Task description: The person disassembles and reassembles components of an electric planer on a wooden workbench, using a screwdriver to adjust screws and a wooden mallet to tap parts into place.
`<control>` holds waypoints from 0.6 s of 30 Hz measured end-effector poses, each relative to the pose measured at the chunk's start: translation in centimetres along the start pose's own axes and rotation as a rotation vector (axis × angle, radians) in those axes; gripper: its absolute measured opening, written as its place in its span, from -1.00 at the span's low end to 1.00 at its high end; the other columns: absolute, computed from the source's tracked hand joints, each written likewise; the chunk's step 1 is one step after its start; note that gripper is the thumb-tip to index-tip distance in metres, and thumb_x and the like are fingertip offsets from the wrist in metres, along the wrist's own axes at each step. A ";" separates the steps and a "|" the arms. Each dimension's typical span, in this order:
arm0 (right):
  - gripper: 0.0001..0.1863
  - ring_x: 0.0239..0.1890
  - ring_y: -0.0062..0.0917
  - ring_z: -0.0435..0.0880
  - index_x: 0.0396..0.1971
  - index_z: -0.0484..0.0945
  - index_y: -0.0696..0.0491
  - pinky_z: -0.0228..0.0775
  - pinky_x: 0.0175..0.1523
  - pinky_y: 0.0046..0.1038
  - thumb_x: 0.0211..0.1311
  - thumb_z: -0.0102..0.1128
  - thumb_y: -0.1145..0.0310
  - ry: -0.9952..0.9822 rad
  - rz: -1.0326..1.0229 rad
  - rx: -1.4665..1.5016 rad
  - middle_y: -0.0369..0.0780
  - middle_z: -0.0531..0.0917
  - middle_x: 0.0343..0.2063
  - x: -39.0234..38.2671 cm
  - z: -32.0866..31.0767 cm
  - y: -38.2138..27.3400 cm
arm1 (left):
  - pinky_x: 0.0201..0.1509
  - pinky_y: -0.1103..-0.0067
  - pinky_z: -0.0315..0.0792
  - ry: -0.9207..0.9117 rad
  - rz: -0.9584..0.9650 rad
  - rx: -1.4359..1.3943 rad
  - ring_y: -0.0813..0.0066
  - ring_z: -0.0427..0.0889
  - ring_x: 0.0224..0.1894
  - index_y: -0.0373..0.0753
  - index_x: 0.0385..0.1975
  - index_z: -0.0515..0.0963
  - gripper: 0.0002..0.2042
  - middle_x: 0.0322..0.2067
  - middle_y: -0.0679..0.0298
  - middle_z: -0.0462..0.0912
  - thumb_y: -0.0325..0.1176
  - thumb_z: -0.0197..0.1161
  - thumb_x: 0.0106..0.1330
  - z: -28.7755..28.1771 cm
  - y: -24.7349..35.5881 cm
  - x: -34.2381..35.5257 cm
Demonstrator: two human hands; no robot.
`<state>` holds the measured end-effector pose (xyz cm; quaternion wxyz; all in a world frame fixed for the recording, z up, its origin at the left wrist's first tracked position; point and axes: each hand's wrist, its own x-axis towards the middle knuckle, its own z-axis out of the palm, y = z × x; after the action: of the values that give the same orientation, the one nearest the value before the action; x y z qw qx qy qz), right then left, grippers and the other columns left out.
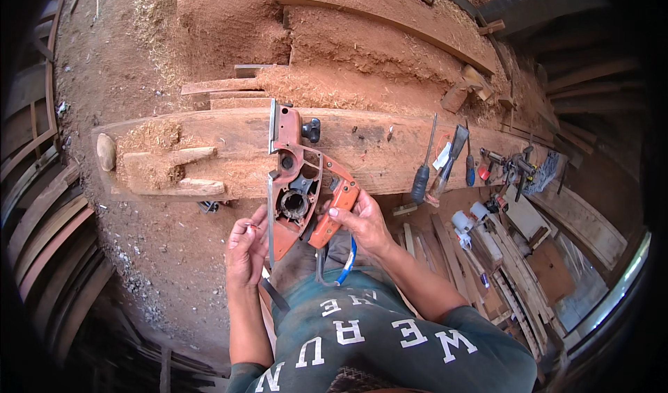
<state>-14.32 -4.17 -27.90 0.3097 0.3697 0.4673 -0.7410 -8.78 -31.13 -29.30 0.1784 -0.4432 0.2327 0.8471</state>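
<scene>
An orange power planer [289,233], its housing opened to show a round cavity, stands on edge against the wooden bench plank [236,139]. My right hand [362,222] is wrapped round its orange handle, thumb on top; a blue-banded cord hangs below. My left hand [247,250] is beside the planer's lower left edge, thumb and fingertips pinched on a small thin reddish piece, too small to name. Right of the planer on the plank lie screwdrivers [421,181] and a chisel-like tool [449,160].
Further right are assorted metal tools [515,170] and grey rags [546,170]. Carved wood pieces [198,184] lie at the plank's left end. Sawdust-covered timber [383,28] lies beyond the bench, boards [52,243] are stacked at left, and white containers [463,222] stand below right.
</scene>
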 end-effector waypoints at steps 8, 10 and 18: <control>-0.40 0.06 -0.49 0.71 0.30 0.38 0.14 0.66 0.15 -0.35 0.33 0.44 0.47 0.005 0.125 0.055 -0.21 0.66 -0.01 -0.6 -1.2 1.0 | 0.12 0.52 0.62 0.411 0.103 0.719 0.51 0.71 -0.12 -0.25 -0.06 0.60 -0.84 -0.21 0.27 0.71 -0.59 0.12 0.50 -6.1 -6.9 -3.4; -0.40 0.08 -0.49 0.70 0.32 0.37 0.12 0.67 0.16 -0.32 0.35 0.42 0.48 0.001 0.117 0.129 -0.22 0.62 0.06 -0.7 -0.5 1.1 | 0.08 0.48 0.63 0.304 -0.041 0.751 0.45 0.72 -0.11 -0.29 -0.08 0.62 -0.86 -0.18 0.26 0.71 -0.57 0.15 0.48 -5.3 -9.1 -4.8; -0.48 0.10 -0.50 0.66 0.27 0.39 0.05 0.68 0.18 -0.23 0.39 0.38 0.50 -0.050 0.128 0.260 -0.25 0.56 0.05 -0.5 0.0 1.9 | 0.28 0.32 0.57 0.224 -0.047 0.325 0.30 0.72 0.09 -0.32 0.22 0.54 -0.59 0.14 0.16 0.67 -0.58 0.18 0.36 -0.6 -8.1 -4.3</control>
<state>-12.49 -4.80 -28.38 0.3172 0.4172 0.3352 -0.7830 -1.97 -25.16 -27.93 0.2403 -0.5055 0.3742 0.7394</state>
